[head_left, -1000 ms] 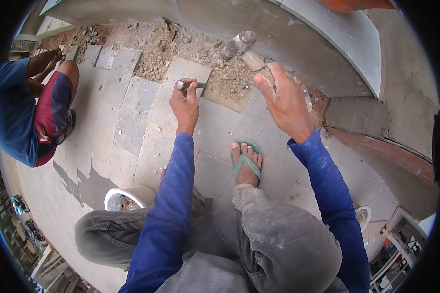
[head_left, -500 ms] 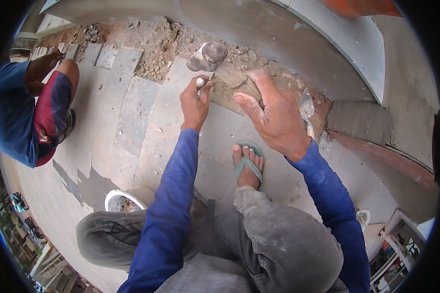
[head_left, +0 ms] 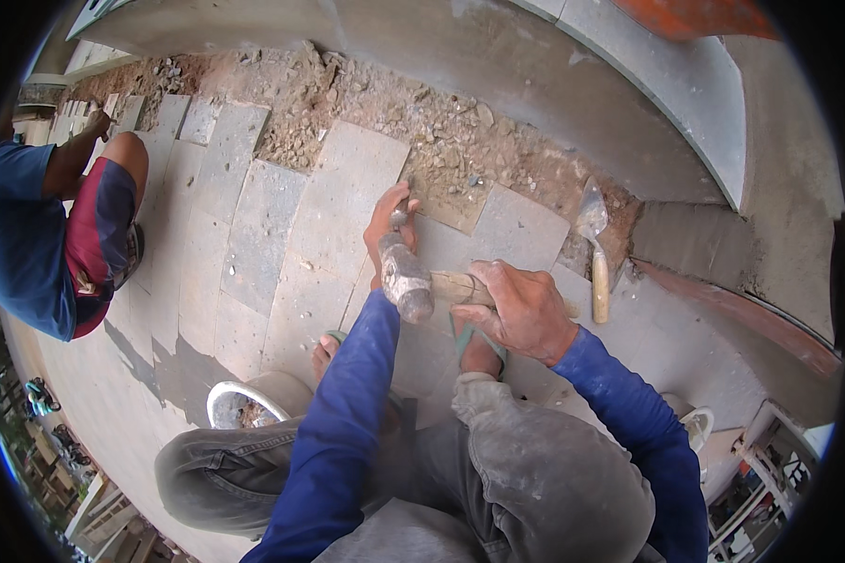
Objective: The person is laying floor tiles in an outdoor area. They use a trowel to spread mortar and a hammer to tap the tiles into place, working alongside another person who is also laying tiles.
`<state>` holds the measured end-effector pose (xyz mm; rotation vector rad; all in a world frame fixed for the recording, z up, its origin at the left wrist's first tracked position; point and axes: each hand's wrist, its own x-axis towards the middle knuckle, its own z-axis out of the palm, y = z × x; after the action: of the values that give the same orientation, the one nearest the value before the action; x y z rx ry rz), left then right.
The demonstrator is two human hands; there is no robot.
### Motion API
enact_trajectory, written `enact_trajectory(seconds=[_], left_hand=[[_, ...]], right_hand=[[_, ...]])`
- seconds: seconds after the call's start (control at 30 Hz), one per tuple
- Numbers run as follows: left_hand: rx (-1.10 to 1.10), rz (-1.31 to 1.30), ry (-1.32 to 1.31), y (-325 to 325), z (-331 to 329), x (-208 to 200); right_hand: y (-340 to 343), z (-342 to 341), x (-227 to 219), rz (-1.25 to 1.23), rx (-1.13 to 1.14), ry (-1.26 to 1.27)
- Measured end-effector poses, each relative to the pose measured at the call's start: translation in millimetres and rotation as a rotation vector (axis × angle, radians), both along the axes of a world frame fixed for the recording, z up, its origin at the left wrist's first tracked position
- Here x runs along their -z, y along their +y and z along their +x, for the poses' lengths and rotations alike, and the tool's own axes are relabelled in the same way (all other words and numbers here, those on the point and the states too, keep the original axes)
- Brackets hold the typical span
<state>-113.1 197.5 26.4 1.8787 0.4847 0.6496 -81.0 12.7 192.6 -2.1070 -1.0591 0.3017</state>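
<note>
My right hand (head_left: 526, 314) is wrapped round the wooden handle of a hammer (head_left: 407, 283). The hammer's worn, dusty metal head hangs over my left wrist and hides part of that hand. My left hand (head_left: 382, 225) is closed on a chisel (head_left: 400, 215), a slim metal rod with a rounded end; its lower part is hidden. The left hand is low beside the edge of a grey paving tile (head_left: 357, 164), next to a bare patch of dirt (head_left: 444, 192). Another grey tile (head_left: 520, 228) lies just right of that patch.
A trowel (head_left: 599, 281) with a wooden handle lies at right. Broken rubble (head_left: 385, 103) runs along the wall (head_left: 422, 42). A white bucket (head_left: 223, 399) stands left of my knee, another pale container (head_left: 697, 427) at right. A person (head_left: 28, 225) in blue squats at far left.
The hammer has come back from over the rubble toward me, its head now above my left wrist. My right hand has moved lower and nearer. The tile and trowel at right are uncovered.
</note>
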Motion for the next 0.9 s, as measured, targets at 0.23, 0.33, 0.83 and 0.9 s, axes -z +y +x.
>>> enact_trajectory(seconds=[0.23, 0.33, 0.83, 0.9], left_hand=[[0.010, -0.009, -0.099, 10, 1, 11], [0.039, -0.018, -0.052, 0, 0, 13], [-0.078, -0.162, 0.160, 18, 0, -44], [-0.050, -0.140, 0.224, 18, -1, -50]], right_hand=[[19, 25, 16, -0.375, -0.124, -0.170], [2, 9, 23, 0.006, -0.262, -0.269], [-5, -28, 5, -0.114, -0.031, 0.058], [-7, -29, 6, -0.087, 0.001, 0.095]])
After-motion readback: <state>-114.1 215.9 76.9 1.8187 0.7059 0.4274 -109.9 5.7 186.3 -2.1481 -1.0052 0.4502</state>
